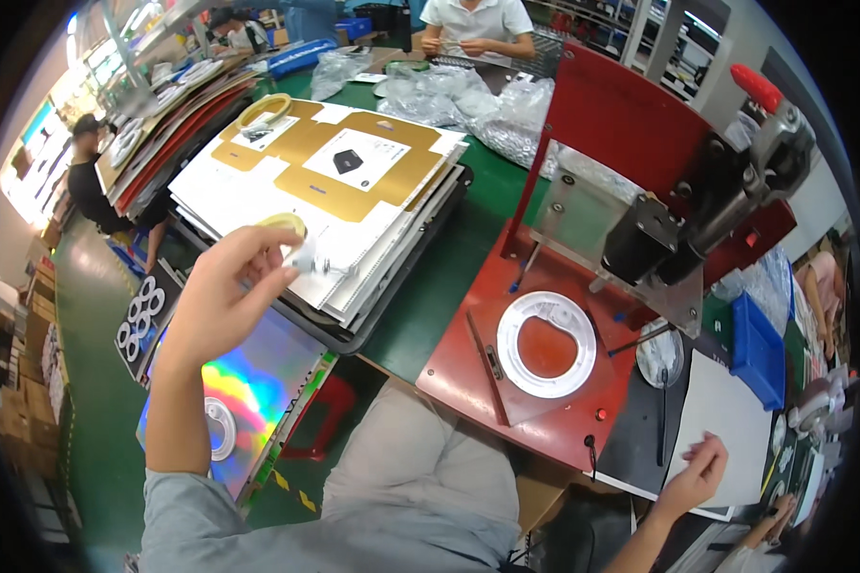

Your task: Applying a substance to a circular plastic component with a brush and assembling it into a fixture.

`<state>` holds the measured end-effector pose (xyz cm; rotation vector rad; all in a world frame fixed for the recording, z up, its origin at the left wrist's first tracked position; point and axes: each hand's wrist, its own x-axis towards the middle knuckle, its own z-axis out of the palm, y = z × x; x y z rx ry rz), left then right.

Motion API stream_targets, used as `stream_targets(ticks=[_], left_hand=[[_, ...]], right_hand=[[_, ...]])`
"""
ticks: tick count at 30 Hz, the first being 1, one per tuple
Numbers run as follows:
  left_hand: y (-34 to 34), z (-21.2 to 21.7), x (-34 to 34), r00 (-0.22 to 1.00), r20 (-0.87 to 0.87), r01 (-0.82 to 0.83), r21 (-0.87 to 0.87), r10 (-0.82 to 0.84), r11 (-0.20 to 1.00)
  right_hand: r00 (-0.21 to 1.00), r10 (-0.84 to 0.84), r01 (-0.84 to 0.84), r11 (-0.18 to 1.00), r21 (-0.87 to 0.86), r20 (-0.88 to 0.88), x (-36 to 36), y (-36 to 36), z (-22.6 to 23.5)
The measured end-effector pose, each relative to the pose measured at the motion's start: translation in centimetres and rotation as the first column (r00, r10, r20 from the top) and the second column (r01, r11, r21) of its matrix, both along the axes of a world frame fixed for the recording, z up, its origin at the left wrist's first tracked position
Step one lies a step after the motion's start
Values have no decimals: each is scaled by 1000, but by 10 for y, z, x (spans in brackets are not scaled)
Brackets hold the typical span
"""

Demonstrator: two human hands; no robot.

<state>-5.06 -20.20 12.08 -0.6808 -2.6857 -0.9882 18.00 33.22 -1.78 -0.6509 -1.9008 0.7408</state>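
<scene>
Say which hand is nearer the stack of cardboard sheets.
Left. The left hand is at the near edge of the stack; the right hand is away, right of the red press.

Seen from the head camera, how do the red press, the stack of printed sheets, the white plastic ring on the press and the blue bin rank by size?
1. Red press
2. Stack of printed sheets
3. White plastic ring and blue bin: too alike to rank.
</scene>
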Motion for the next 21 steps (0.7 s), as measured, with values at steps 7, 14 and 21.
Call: stream_targets(ticks=[7,14,21], left_hand=[[45,3,61,923,254,72,623,-289,779],[59,-36,95,767,434,-248,880,-473,404],[74,-100,91,586,777,-749,628,-233,212]], right_hand=[[371,915,-926,352,137,156,-70,-180,36],[38,983,-990,61,-125,181,-93,-289,45],[-68,988,-944,-19,-329,138,-94,-261,19]])
